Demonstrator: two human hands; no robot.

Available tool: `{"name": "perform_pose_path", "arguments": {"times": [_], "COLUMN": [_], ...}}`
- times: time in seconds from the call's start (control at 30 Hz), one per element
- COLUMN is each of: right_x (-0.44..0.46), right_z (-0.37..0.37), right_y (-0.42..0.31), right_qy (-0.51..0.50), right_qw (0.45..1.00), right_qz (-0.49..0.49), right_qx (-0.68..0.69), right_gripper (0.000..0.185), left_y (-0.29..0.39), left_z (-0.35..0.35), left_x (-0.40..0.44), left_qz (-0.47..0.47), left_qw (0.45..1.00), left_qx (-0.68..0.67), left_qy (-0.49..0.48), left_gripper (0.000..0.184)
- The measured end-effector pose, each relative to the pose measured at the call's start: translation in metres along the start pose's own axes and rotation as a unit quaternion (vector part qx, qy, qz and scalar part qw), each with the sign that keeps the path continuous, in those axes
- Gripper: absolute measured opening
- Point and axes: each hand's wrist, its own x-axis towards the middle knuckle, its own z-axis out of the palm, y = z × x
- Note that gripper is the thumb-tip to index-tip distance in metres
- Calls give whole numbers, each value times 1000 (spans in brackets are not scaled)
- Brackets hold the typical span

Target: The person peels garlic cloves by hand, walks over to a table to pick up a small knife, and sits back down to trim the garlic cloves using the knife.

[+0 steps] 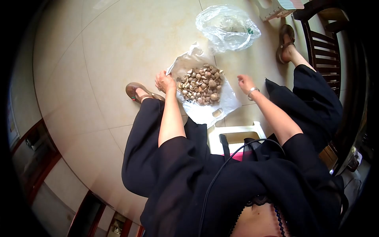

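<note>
Small round brown pieces that look like mushrooms lie heaped on a white plastic bag spread on the floor. My left hand is at the bag's left edge, its fingers closed on the plastic beside the heap. To the right of the bag, my right hand hangs apart from the pile with its fingers curled in. Whether anything small is between those fingers I cannot make out. Beyond the white bag lies a clear plastic bag, crumpled and partly spread out, its contents hard to make out.
A white plastic stool stands between my legs. My left shoe is beside the bag, and my right shoe is near a dark wooden chair. Another white plastic item stands at the top right. A black cable crosses my lap.
</note>
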Motion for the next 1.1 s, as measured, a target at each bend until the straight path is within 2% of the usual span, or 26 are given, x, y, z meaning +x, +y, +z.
{"name": "perform_pose_path", "arguments": {"times": [0.07, 0.1, 0.13, 0.2, 0.27, 0.3, 0.33, 0.4, 0.47, 0.5, 0.53, 0.63, 0.67, 0.73, 0.8, 0.9, 0.93, 0.97, 1.0, 1.03, 1.07, 1.1], "right_x": [10, 13, 17, 26, 29, 28, 30, 36, 40, 41, 38, 24, 20, 12, 5, 2, 1, -1, -2, 0, 2, 3], "right_z": [-7, -10, -9, 4, 15, 19, 22, 32, 40, 42, 41, 35, 37, 41, 38, 16, 1, -15, -33, -53, -75, -98], "right_y": [-12, -21, -27, -34, -45, -54, -56, -57, -56, -60, -62, -67, -65, -61, -62, -70, -78, -85, -92, -100, -109, -120], "right_qy": [31, 39, 46, 26, 4, -8, -21, -13, 28, 26, 27, -66, -66, -73, -85, -111, -132, -154, -151, -136, -121, -145], "right_qw": [999, 999, 998, 998, 998, 999, 998, 998, 995, 995, 995, 992, 991, 994, 992, 986, 983, 977, 977, 975, 970, 975], "right_qz": [-7, -20, -32, -48, -60, -34, -7, 8, -24, -9, -7, 19, 19, -34, -29, -53, -89, -124, -124, -167, -211, -167], "right_qx": [-39, -24, -9, -17, -24, -40, -56, -53, -95, -99, -100, -110, -111, -69, -88, -111, -95, -78, -81, -44, -7, 23], "right_gripper": [24, 24, 25, 26, 28, 30, 31, 27, 26, 24, 24, 30, 30, 26, 30, 40, 37, 35, 35, 30, 26, 25], "left_y": [10, 20, 26, 42, 53, 60, 67, 78, 88, 91, 89, 91, 89, 84, 76, 65, 73, 81, 90, 100, 117, 138], "left_z": [-10, -15, -13, -4, 12, 16, 21, 31, 34, 39, 43, 47, 44, 39, 35, 39, 33, 28, 20, 16, 10, 1], "left_x": [-10, -15, -21, -37, -56, -64, -73, -88, -99, -100, -99, -89, -86, -79, -81, -85, -84, -85, -86, -87, -90, -93], "left_qz": [85, 102, 102, 183, 226, 274, 321, 440, 435, 403, 404, 377, 377, 473, 488, 545, 548, 523, 494, 489, 490, 493], "left_qw": [980, 980, 980, 974, 971, 960, 944, 888, 877, 882, 881, 855, 855, 797, 793, 804, 802, 826, 847, 863, 863, 862], "left_qx": [137, 143, 143, 100, 67, 50, 32, -65, -84, -80, -82, -29, -30, 105, 109, 68, 66, 21, -23, -27, -29, -97], "left_qy": [117, 99, 98, 88, 50, -9, -69, -112, -184, -232, -232, -356, -355, -361, -347, -230, -226, -211, -196, -124, -120, -70], "left_gripper": [31, 41, 41, 41, 42, 42, 41, 48, 58, 63, 63, 59, 59, 54, 49, 44, 44, 43, 43, 38, 38, 42]}}
